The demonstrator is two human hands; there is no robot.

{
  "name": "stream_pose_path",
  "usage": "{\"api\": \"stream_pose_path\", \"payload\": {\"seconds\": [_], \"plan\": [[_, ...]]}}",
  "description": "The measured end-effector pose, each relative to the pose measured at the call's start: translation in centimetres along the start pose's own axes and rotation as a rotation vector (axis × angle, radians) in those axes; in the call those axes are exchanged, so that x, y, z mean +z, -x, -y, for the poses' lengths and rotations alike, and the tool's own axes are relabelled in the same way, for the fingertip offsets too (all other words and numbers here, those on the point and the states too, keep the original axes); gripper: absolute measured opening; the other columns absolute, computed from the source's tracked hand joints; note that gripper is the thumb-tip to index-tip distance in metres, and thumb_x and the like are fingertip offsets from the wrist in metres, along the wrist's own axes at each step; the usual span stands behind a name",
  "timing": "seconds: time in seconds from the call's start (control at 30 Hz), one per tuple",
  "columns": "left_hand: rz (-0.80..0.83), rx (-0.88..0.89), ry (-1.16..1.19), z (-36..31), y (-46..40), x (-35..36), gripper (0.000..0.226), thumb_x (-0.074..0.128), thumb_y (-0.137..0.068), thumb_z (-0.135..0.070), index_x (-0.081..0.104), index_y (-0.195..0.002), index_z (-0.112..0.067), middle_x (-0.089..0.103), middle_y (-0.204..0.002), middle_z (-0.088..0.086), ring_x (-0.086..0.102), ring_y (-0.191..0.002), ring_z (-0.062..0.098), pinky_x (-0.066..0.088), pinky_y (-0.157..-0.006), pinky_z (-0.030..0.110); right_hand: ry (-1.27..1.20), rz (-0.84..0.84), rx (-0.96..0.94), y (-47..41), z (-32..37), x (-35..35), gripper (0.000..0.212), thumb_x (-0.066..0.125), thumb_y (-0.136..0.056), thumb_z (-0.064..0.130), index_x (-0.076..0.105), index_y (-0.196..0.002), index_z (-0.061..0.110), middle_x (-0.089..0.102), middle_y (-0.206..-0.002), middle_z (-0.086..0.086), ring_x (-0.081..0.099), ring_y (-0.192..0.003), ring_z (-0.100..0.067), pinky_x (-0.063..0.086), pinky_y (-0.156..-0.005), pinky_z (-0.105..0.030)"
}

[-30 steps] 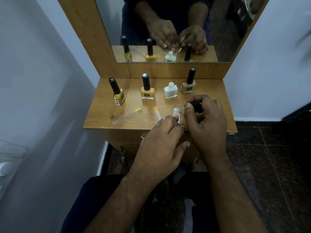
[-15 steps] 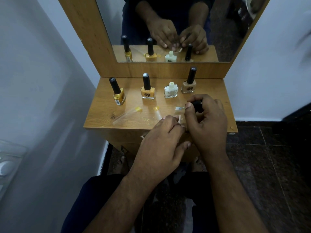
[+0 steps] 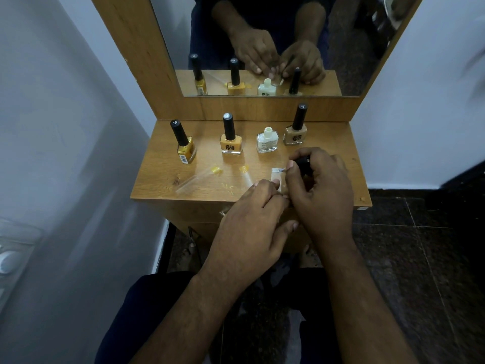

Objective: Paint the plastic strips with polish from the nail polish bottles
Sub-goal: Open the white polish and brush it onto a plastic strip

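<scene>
1. I count four nail polish bottles in a row at the back of the wooden dresser top (image 3: 338,143): a gold bottle (image 3: 186,151) on the left, an orange bottle (image 3: 231,143), an uncapped white bottle (image 3: 267,141), and a beige bottle (image 3: 295,132) on the right. Three wear tall black caps.
2. Three clear plastic strips show: one (image 3: 197,178) lying on the left with a yellow-painted tip, a second (image 3: 244,172) with a yellow dab beside it, and the strip (image 3: 278,177) I am working on, near the front edge between my hands.
3. That strip is transparent, its far end coated in pale white polish.
4. My right hand (image 3: 321,189) curls round the black brush cap (image 3: 301,164) — thumb and fingers pinching it — and the brush tip (image 3: 282,169) touches the strip's painted end.
5. My left hand (image 3: 249,224) presses the near end of the strip down with its fingertips; the fingers are fairly straight, holding nothing.
6. My hands hide most of that strip's near half.
7. The mirror (image 3: 262,46) behind the bottles reflects them and both hands.
</scene>
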State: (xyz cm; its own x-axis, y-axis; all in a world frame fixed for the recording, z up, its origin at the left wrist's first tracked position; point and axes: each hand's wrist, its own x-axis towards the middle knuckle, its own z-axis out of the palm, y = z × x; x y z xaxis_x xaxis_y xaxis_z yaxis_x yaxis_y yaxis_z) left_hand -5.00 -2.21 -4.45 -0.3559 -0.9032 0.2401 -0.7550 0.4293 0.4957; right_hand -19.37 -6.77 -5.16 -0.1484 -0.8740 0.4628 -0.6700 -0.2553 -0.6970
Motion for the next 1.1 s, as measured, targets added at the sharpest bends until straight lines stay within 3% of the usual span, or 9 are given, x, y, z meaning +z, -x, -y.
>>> {"api": "stream_pose_path", "payload": {"seconds": [0.2,0.3,0.47,0.6,0.67,0.77,0.87,0.93,1.1], "plan": [[0.003,-0.001,-0.008,-0.06,0.01,0.01,0.043,0.054,-0.095,-0.041,0.065,-0.125,-0.013,0.054,-0.128,0.002,0.054,-0.131,0.020,0.056,-0.093,0.036,-0.051,-0.037,-0.034,0.17,-0.07,-0.16,0.013,0.060,-0.098,0.028,0.066,-0.106,0.020,0.059,-0.096,0.020,0.059,-0.092,-0.016,0.052,-0.078,-0.055],[-0.001,-0.011,0.005,0.02,0.05,0.07,0.038,0.061,-0.094,-0.037,0.065,-0.124,-0.014,0.055,-0.130,0.003,0.055,-0.128,0.020,0.057,-0.093,0.038,-0.011,-0.028,-0.049,0.24,-0.04,0.01,0.012,0.061,-0.098,0.028,0.066,-0.106,0.021,0.063,-0.095,0.016,0.057,-0.090,-0.013,0.051,-0.081,-0.054],[0.012,-0.007,-0.009,-0.08,0.00,-0.11,0.043,0.056,-0.095,-0.041,0.065,-0.128,-0.014,0.054,-0.135,0.004,0.053,-0.133,0.021,0.056,-0.097,0.037,-0.134,-0.090,-0.018,0.17,-0.02,-0.14,0.019,0.057,-0.102,0.032,0.066,-0.112,0.019,0.064,-0.101,0.012,0.061,-0.094,-0.017,0.052,-0.079,-0.054],[0.005,-0.012,-0.003,-0.12,0.02,-0.09,0.032,0.065,-0.091,-0.033,0.066,-0.116,-0.014,0.054,-0.122,0.001,0.058,-0.112,0.017,0.049,-0.086,0.024,-0.002,0.005,-0.067,0.25,0.16,-0.26,0.016,0.061,-0.098,0.035,0.068,-0.106,0.024,0.064,-0.095,0.019,0.058,-0.090,-0.010,0.044,-0.090,-0.044],[-0.002,-0.011,-0.002,-0.07,0.02,0.00,0.029,0.066,-0.091,-0.032,0.066,-0.114,-0.014,0.053,-0.118,0.000,0.057,-0.107,0.016,0.049,-0.083,0.024,0.051,0.032,-0.066,0.15,-0.10,-0.16,0.015,0.062,-0.098,0.036,0.068,-0.107,0.026,0.066,-0.095,0.018,0.057,-0.091,-0.009,0.038,-0.090,-0.037],[-0.008,0.000,0.017,0.05,0.00,0.08,0.036,0.056,-0.093,-0.038,0.066,-0.120,-0.015,0.055,-0.123,0.001,0.056,-0.125,0.019,0.057,-0.090,0.036,0.090,0.017,-0.047,0.05,-0.24,0.04,0.016,0.062,-0.099,0.036,0.068,-0.110,0.026,0.069,-0.101,0.015,0.058,-0.094,-0.012,0.036,-0.090,-0.035],[0.001,-0.007,0.016,0.04,-0.02,0.02,0.043,0.053,-0.095,-0.040,0.064,-0.127,-0.015,0.055,-0.132,0.003,0.051,-0.136,0.021,0.056,-0.095,0.040,0.006,-0.058,-0.020,0.12,-0.08,0.03,0.017,0.060,-0.101,0.034,0.067,-0.112,0.023,0.067,-0.104,0.015,0.058,-0.093,-0.012,0.045,-0.088,-0.044],[0.004,-0.011,0.006,-0.01,-0.05,-0.06,0.043,0.054,-0.095,-0.040,0.065,-0.127,-0.014,0.055,-0.133,0.003,0.051,-0.136,0.020,0.056,-0.095,0.039,-0.030,-0.078,-0.016,0.13,-0.01,-0.05,0.016,0.060,-0.101,0.032,0.067,-0.111,0.022,0.065,-0.101,0.017,0.057,-0.091,-0.011,0.048,-0.086,-0.049],[0.001,-0.013,0.004,-0.06,-0.02,-0.08,0.035,0.062,-0.093,-0.034,0.066,-0.121,-0.013,0.055,-0.124,0.002,0.057,-0.123,0.019,0.057,-0.091,0.037,0.013,-0.022,-0.047,0.19,0.07,-0.18,0.013,0.059,-0.096,0.032,0.067,-0.103,0.025,0.067,-0.095,0.016,0.056,-0.087,-0.008,0.038,-0.089,-0.036]]}}
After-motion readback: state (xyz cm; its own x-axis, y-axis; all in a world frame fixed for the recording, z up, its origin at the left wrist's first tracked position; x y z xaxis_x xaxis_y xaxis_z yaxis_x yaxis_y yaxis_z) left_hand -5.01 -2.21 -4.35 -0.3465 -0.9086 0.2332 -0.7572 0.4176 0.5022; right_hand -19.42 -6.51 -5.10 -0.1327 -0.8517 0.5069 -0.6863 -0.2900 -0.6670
